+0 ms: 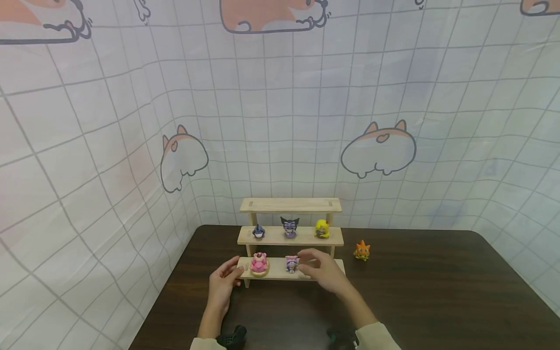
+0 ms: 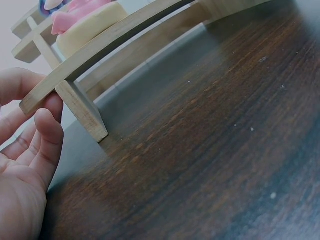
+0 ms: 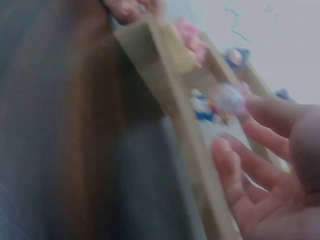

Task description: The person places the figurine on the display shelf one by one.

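Note:
A light wooden three-tier display stand [image 1: 290,204] stands on the dark table. My left hand [image 1: 222,284] grips the left end of its lowest shelf; in the left wrist view, fingers [image 2: 20,85] lie around the board's end. On that shelf sit a pink figurine on a round cream base [image 1: 259,265] and a small purple-and-white figurine [image 1: 291,263]. My right hand [image 1: 323,270] is just right of the small one, thumb and fingers apart. In the blurred right wrist view, one fingertip is at the figurine's head [image 3: 230,97]; contact is unclear.
The middle shelf bears a dark blue figurine [image 1: 258,231], a black-and-purple figurine [image 1: 289,227] and a yellow figurine [image 1: 322,229]. An orange spiky figurine [image 1: 362,250] stands on the table [image 1: 420,282] right of the stand. A gridded cloth [image 1: 280,121] hangs behind.

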{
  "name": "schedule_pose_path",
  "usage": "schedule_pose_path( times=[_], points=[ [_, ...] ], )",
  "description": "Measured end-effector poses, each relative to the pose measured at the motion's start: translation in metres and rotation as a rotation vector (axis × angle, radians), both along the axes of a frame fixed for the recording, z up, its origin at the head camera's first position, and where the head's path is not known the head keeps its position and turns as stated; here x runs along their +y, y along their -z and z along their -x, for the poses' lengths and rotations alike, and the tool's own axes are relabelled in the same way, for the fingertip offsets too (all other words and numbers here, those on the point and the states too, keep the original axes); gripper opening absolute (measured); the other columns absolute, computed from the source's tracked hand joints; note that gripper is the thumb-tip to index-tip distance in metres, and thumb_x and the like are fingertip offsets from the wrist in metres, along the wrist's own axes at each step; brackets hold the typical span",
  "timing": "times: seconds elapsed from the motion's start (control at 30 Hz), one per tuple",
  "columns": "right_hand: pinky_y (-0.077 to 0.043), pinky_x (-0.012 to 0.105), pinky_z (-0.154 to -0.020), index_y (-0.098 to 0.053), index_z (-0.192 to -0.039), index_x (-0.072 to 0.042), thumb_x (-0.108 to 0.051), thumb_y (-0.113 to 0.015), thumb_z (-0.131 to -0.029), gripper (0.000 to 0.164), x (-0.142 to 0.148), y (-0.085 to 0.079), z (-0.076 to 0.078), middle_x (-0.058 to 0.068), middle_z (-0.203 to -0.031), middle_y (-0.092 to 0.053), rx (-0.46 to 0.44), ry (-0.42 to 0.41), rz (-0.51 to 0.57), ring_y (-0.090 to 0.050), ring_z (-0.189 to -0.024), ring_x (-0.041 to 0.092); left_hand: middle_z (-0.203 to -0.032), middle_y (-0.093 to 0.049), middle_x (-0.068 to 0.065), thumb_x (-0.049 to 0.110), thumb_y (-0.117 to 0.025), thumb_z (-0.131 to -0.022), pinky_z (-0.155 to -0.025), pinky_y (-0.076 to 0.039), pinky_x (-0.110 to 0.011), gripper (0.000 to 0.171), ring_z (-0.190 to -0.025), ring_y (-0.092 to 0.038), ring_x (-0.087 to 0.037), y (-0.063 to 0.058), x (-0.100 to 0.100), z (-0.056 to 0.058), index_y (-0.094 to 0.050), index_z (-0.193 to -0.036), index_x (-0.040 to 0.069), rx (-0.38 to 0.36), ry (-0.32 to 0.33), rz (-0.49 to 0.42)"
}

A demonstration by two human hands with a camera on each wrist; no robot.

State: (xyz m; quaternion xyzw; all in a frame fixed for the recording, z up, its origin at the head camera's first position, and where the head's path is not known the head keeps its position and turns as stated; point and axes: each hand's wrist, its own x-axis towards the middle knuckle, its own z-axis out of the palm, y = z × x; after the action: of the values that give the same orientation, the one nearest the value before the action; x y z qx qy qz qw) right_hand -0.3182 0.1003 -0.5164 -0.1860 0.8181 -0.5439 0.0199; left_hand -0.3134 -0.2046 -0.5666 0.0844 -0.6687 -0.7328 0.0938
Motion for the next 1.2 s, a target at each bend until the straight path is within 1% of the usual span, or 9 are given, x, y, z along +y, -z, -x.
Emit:
schedule_pose_path(
  times=[0.2, 0.37, 0.5, 0.6, 0.73, 0.87, 0.93, 1.07, 1.2],
  points=[
    [-0.060, 0.038, -0.073, -0.065, -0.130, -0.003, -0.020, -0.066, -0.101, 0.034, 0.031, -0.015, 0.001, 0.020, -0.115, -0.070, -0.043, -0.157, -0.050, -0.071, -0.088, 0.026, -0.098, -0.074, -0.001, 0.006, -0.071, -0.094, -0.060, -0.052, -0.022, 0.042, -0.072, -0.062, -0.008, 0.002, 0.000, 0.001, -0.064, -0.134, -0.003, 0.004, -0.001, -0.009],
    [-0.058, 0.039, -0.075, -0.066, -0.127, -0.001, -0.022, -0.066, -0.100, 0.034, 0.056, -0.027, 0.002, 0.019, -0.116, -0.071, -0.047, -0.161, -0.070, -0.071, -0.092, 0.029, -0.100, -0.073, -0.001, 0.006, -0.072, -0.094, -0.062, -0.053, -0.022, 0.042, -0.073, -0.062, -0.008, 0.001, -0.001, 0.001, -0.064, -0.135, 0.000, -0.004, 0.005, -0.008],
    [-0.055, 0.035, -0.085, -0.069, -0.123, -0.002, -0.027, -0.068, -0.100, 0.034, 0.076, -0.032, 0.003, 0.015, -0.118, -0.072, -0.032, -0.084, -0.070, -0.068, -0.100, 0.025, -0.102, -0.073, -0.002, 0.007, -0.072, -0.094, -0.062, -0.053, -0.022, 0.043, -0.076, -0.063, -0.008, -0.001, -0.001, 0.000, -0.063, -0.136, 0.001, -0.013, 0.007, 0.002],
    [-0.055, 0.034, -0.083, -0.069, -0.123, -0.004, -0.029, -0.068, -0.099, 0.035, 0.091, -0.034, 0.004, 0.017, -0.117, -0.072, -0.034, -0.003, -0.044, -0.068, -0.099, 0.024, -0.103, -0.073, -0.004, 0.007, -0.072, -0.094, -0.063, -0.054, -0.022, 0.043, -0.077, -0.063, -0.008, -0.002, 0.000, -0.001, -0.064, -0.136, 0.001, -0.018, 0.006, 0.012],
    [-0.057, 0.036, -0.082, -0.067, -0.126, -0.005, -0.032, -0.067, -0.100, 0.037, 0.109, -0.031, 0.004, 0.021, -0.119, -0.071, -0.015, 0.133, -0.008, -0.070, -0.096, 0.023, -0.104, -0.073, -0.004, 0.007, -0.072, -0.094, -0.063, -0.054, -0.022, 0.043, -0.077, -0.063, -0.008, -0.003, 0.000, -0.001, -0.064, -0.136, 0.001, -0.022, 0.004, 0.012],
    [-0.057, 0.039, -0.087, -0.066, -0.128, -0.007, -0.035, -0.065, -0.101, 0.038, 0.124, -0.026, 0.006, 0.019, -0.121, -0.071, 0.016, 0.282, 0.013, -0.069, -0.102, 0.024, -0.104, -0.072, -0.005, 0.007, -0.072, -0.094, -0.063, -0.054, -0.022, 0.043, -0.077, -0.063, -0.008, -0.002, 0.000, -0.001, -0.064, -0.136, 0.001, -0.024, 0.003, 0.011],
    [-0.058, 0.037, -0.087, -0.065, -0.129, -0.006, -0.034, -0.064, -0.102, 0.039, 0.130, -0.024, 0.008, 0.020, -0.122, -0.070, 0.024, 0.337, 0.036, -0.069, -0.105, 0.027, -0.103, -0.072, -0.005, 0.008, -0.072, -0.094, -0.063, -0.054, -0.022, 0.044, -0.077, -0.063, -0.008, -0.002, 0.000, 0.000, -0.064, -0.136, 0.002, -0.025, 0.002, 0.010],
    [-0.058, 0.029, -0.081, -0.064, -0.130, -0.003, -0.031, -0.065, -0.102, 0.040, 0.136, -0.022, 0.009, 0.021, -0.125, -0.067, 0.026, 0.426, 0.076, -0.067, -0.099, 0.013, -0.104, -0.072, -0.005, 0.009, -0.073, -0.094, -0.063, -0.054, -0.022, 0.044, -0.077, -0.063, -0.007, -0.002, 0.000, 0.000, -0.063, -0.136, 0.002, -0.026, 0.003, 0.007],
    [-0.056, 0.022, -0.081, -0.061, -0.134, -0.003, -0.028, -0.065, -0.102, 0.041, 0.140, -0.016, 0.010, 0.021, -0.131, -0.065, 0.028, 0.481, 0.055, -0.060, -0.095, -0.004, -0.104, -0.072, -0.006, 0.008, -0.073, -0.094, -0.062, -0.054, -0.022, 0.044, -0.077, -0.063, -0.007, -0.003, 0.000, 0.000, -0.064, -0.136, 0.002, -0.026, 0.003, 0.004]
  ],
)
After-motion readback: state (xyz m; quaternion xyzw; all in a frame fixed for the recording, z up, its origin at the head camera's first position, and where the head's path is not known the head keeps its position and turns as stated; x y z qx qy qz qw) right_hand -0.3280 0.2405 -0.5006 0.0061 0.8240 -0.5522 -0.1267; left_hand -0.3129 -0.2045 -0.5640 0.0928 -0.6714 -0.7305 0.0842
